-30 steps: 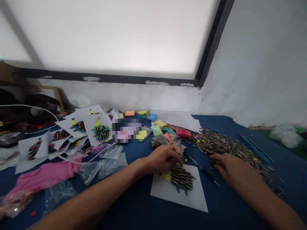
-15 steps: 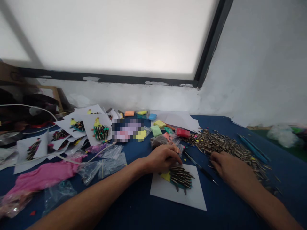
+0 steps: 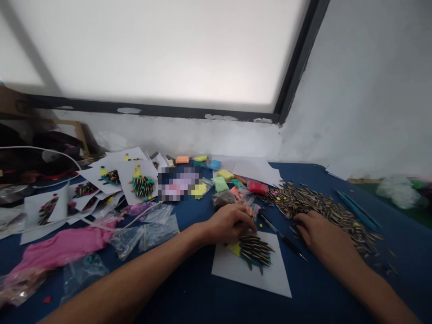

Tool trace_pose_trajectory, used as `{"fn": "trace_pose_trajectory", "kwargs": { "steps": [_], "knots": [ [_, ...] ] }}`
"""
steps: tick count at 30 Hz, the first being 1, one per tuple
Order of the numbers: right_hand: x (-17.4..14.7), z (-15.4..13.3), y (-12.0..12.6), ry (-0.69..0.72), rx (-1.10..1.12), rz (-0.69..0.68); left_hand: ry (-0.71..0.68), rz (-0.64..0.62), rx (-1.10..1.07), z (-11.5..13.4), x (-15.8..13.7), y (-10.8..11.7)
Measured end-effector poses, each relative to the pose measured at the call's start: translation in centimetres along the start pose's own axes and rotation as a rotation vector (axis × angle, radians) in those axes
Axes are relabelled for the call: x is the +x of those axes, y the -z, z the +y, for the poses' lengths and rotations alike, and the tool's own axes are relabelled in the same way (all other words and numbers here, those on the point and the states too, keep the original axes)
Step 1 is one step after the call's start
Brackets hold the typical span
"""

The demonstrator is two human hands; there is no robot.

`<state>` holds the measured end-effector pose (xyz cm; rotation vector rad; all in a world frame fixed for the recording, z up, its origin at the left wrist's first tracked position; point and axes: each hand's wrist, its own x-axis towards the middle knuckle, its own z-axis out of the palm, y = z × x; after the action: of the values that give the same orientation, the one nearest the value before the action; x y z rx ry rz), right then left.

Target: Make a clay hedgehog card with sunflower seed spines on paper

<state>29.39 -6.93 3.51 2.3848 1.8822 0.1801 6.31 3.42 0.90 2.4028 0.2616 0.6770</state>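
Note:
A white sheet (image 3: pixel 232 270) lies in front of me, bearing a hedgehog figure (image 3: pixel 254 251) with a yellow face, a teal body and spines of striped sunflower seeds. My left hand (image 3: pixel 231 224) rests at the sheet's top edge beside the face, fingers bent and slightly apart, with nothing visible in them. At the near-left edge of the sunflower seed pile (image 3: pixel 313 200), my right hand (image 3: pixel 320 231) has its thumb and fingers closed together. Its fingertips touch or hover by the seeds; anything pinched there is too small to make out. A pen (image 3: pixel 285 238) lies between the hands.
Blue tweezers (image 3: pixel 357 209) lie right of the seeds. Clay packets, including a red one (image 3: pixel 257 187), sit behind my left hand. Finished figures on paper (image 3: pixel 137 182), a pink clay slab (image 3: pixel 64 245) and plastic bags (image 3: pixel 126 240) cover the left. The wall stands behind.
My right hand has shifted slightly left and toward me at the edge of the seeds. My left hand and the sheet have barely moved.

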Motion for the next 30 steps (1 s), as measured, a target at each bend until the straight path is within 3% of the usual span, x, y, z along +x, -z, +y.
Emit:
{"fn": "trace_pose_trajectory", "kwargs": {
  "steps": [15, 22, 30],
  "knots": [
    [0.0, 0.5, 0.0, 0.028, 0.024, 0.010, 0.014, -0.011, 0.018, 0.0, 0.0, 0.1],
    [0.3, 1.1, -0.2, 0.002, 0.048, 0.078, 0.006, -0.009, 0.017, 0.1, 0.1, 0.0],
    [0.3, 0.8, -0.2, 0.022, 0.033, 0.038, 0.004, -0.002, 0.016, 0.1, 0.0, 0.0]
  ]
}}
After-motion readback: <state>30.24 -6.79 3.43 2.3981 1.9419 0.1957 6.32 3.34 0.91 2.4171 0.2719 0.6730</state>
